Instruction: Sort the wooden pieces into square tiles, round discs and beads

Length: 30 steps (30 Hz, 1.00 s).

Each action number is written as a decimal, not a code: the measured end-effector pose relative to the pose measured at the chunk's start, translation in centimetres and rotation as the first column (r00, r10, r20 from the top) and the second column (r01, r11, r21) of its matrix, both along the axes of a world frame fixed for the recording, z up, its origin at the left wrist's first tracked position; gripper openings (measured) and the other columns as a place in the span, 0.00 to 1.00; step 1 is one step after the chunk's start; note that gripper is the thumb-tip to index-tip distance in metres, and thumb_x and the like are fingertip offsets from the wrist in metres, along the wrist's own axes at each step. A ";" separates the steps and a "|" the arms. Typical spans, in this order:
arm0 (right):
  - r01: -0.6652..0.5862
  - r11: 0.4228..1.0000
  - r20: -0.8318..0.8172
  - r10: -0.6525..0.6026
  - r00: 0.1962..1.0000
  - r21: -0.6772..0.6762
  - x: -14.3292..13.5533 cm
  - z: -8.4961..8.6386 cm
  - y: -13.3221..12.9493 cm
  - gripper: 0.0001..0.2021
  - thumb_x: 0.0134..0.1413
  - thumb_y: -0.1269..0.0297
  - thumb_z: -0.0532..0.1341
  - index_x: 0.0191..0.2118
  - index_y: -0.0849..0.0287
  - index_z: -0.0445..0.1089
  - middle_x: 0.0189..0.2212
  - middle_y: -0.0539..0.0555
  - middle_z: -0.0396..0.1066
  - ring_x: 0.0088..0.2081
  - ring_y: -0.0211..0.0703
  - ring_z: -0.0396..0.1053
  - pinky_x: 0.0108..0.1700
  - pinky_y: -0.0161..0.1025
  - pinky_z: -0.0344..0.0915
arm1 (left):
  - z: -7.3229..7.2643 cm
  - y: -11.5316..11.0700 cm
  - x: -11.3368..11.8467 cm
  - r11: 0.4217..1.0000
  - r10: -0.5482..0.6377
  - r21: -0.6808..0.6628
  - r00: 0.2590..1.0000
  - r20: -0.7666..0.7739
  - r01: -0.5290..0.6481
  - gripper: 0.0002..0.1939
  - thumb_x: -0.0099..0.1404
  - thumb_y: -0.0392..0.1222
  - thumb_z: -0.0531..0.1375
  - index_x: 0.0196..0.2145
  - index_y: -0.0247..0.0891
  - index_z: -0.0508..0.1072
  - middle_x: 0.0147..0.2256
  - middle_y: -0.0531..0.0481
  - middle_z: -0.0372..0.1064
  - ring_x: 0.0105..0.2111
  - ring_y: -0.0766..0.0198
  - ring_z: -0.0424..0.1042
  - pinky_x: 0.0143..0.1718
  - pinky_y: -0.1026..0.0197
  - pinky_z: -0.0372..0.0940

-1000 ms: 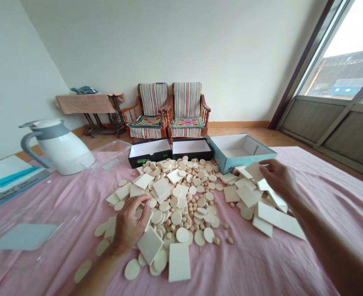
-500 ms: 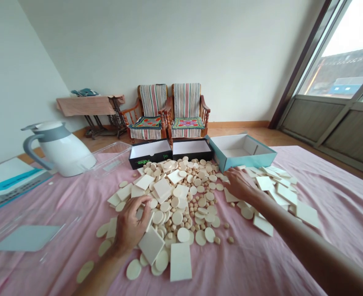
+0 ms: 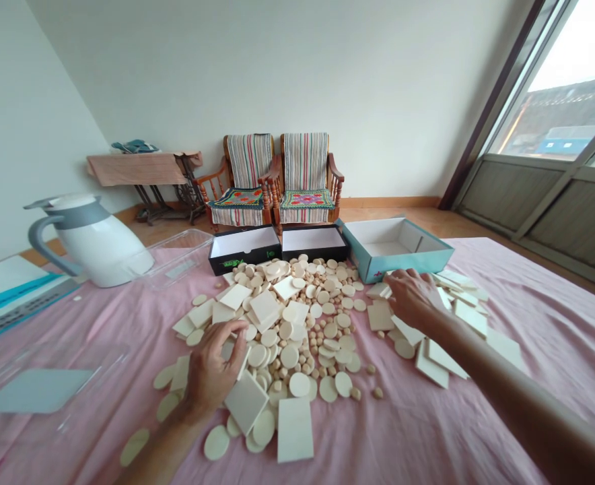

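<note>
A heap of cream pieces [image 3: 297,323], discs, small beads and square tiles, covers the middle of the pink tablecloth [image 3: 100,316]. My left hand [image 3: 211,367] rests on the heap's near left side, fingers curled over a few tiles and discs. My right hand [image 3: 413,296] lies palm down, fingers spread, on a group of flat square and rectangular tiles [image 3: 453,330] at the right. A large rectangular tile [image 3: 294,428] lies nearest me. Whether either hand grips a piece cannot be made out.
Two black boxes [image 3: 245,248] [image 3: 314,241] and a teal box [image 3: 396,246], all open, stand behind the heap. A white jug [image 3: 93,239] and clear plastic trays [image 3: 181,259] [image 3: 45,384] sit at the left. Two wooden chairs [image 3: 277,178] stand by the far wall.
My right hand swept left across the flat tiles, then came back a little to the right and settled on them; the tiles shifted. My left hand stayed put.
</note>
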State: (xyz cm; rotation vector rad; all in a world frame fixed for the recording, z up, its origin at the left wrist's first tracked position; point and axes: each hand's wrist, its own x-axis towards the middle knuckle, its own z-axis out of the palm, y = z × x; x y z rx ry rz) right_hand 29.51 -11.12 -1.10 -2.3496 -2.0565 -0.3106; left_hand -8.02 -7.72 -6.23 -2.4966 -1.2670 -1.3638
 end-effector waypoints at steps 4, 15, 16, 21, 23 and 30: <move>-0.236 0.968 -0.158 0.222 0.962 -0.080 -0.7 0.0 -3.7 0.08 0.53 0.71 0.55 0.35 0.60 0.71 0.35 0.58 0.69 0.39 0.47 0.64 0.40 0.41 0.54 | -0.1 0.1 0.1 1.000 -0.008 0.008 1.000 -0.003 0.008 0.06 0.66 0.36 0.55 0.39 0.38 0.71 0.36 0.49 0.73 0.37 0.63 0.72 0.41 0.62 0.65; -0.258 0.959 -0.050 0.254 0.966 -0.119 -3.4 -3.2 -6.9 0.13 0.46 0.83 0.52 0.31 0.63 0.70 0.34 0.60 0.68 0.37 0.48 0.63 0.38 0.42 0.54 | -0.1 0.0 0.2 1.000 -0.013 0.001 1.000 -0.010 0.013 0.06 0.66 0.37 0.55 0.39 0.38 0.71 0.36 0.50 0.73 0.37 0.62 0.73 0.42 0.62 0.65; -0.257 0.961 -0.077 0.250 0.965 -0.105 -3.4 -2.9 -6.4 0.13 0.48 0.82 0.51 0.29 0.62 0.69 0.32 0.59 0.67 0.35 0.46 0.62 0.37 0.41 0.53 | 0.0 -0.1 0.2 1.000 -0.015 0.002 1.000 -0.011 0.015 0.06 0.66 0.37 0.55 0.39 0.38 0.71 0.36 0.50 0.73 0.37 0.62 0.73 0.42 0.62 0.65; -0.237 0.969 -0.178 0.222 0.959 -0.067 -2.7 -0.8 -4.5 0.10 0.50 0.80 0.51 0.27 0.61 0.65 0.30 0.55 0.67 0.31 0.39 0.63 0.31 0.36 0.50 | 0.2 -0.2 0.1 1.000 -0.016 -0.001 1.000 -0.001 0.016 0.07 0.66 0.36 0.55 0.39 0.37 0.72 0.35 0.49 0.73 0.37 0.63 0.73 0.41 0.62 0.66; -0.196 0.972 -0.114 0.182 0.977 -0.130 -2.5 -0.5 -4.8 0.08 0.51 0.78 0.53 0.29 0.61 0.66 0.30 0.56 0.68 0.30 0.40 0.64 0.30 0.37 0.48 | 0.4 -0.2 0.1 1.000 -0.014 -0.006 1.000 0.000 0.014 0.07 0.66 0.36 0.55 0.40 0.37 0.72 0.35 0.49 0.73 0.36 0.62 0.73 0.41 0.61 0.66; -0.116 0.971 0.045 0.128 0.991 -0.210 -3.6 -2.6 -7.4 0.15 0.48 0.83 0.50 0.36 0.61 0.70 0.35 0.60 0.69 0.32 0.46 0.67 0.31 0.40 0.48 | 0.5 -0.3 0.4 1.000 -0.025 -0.001 1.000 -0.017 0.025 0.06 0.66 0.37 0.55 0.39 0.38 0.71 0.35 0.49 0.73 0.37 0.62 0.73 0.42 0.61 0.66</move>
